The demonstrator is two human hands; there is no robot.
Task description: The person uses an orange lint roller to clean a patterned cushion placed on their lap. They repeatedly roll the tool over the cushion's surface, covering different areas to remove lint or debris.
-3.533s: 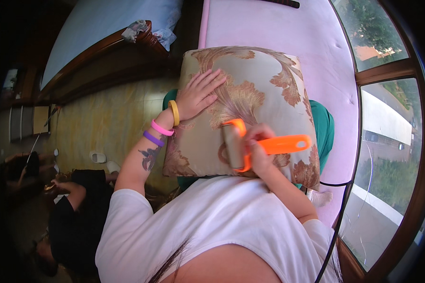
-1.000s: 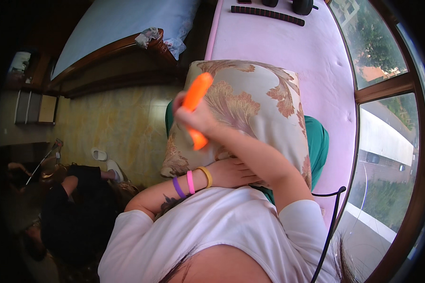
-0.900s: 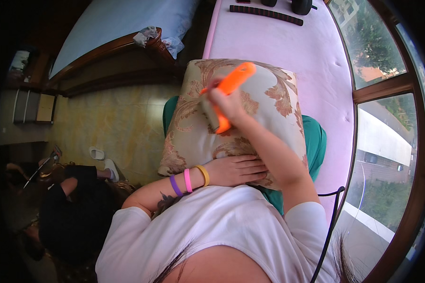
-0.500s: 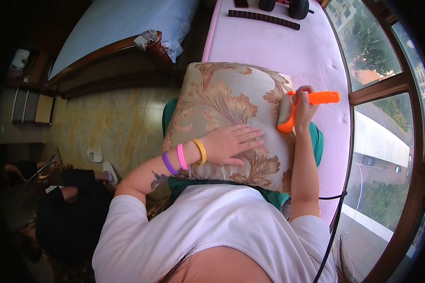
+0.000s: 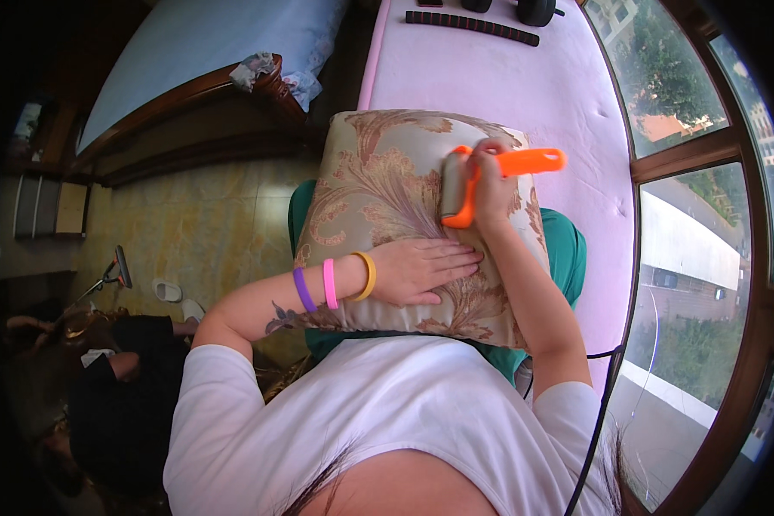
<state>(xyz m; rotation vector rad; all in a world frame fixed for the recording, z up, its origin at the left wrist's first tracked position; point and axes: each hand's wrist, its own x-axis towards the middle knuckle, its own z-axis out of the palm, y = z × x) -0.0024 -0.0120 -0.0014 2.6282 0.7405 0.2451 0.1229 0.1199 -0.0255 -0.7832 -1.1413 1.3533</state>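
A beige cushion (image 5: 378, 202) with a gold and brown leaf pattern lies across my lap. My left hand (image 5: 426, 269) rests flat on its lower middle, fingers stretched out and holding nothing. My right hand (image 5: 492, 185) is wrapped round an orange lint roller (image 5: 531, 161), whose handle sticks out to the right. The roller's pale cylinder lies on the upper middle of the cushion, just above my left fingertips. Purple, pink and yellow bands circle my left wrist and forearm.
Ahead is a pink padded bench (image 5: 576, 112) bearing a black bar (image 5: 471, 28) and a dumbbell (image 5: 537, 10). Windows (image 5: 697, 284) run along the right, with a black cable (image 5: 606, 413) before them. A bed (image 5: 206, 69) stands far left; a person in black (image 5: 120, 413) is low left, near a slipper (image 5: 168, 291).
My right hand has moved the lint roller leftward across the cushion, from its right edge to the upper middle. My left hand stays flat. At far left, the nearby person's long-handled tool shows more.
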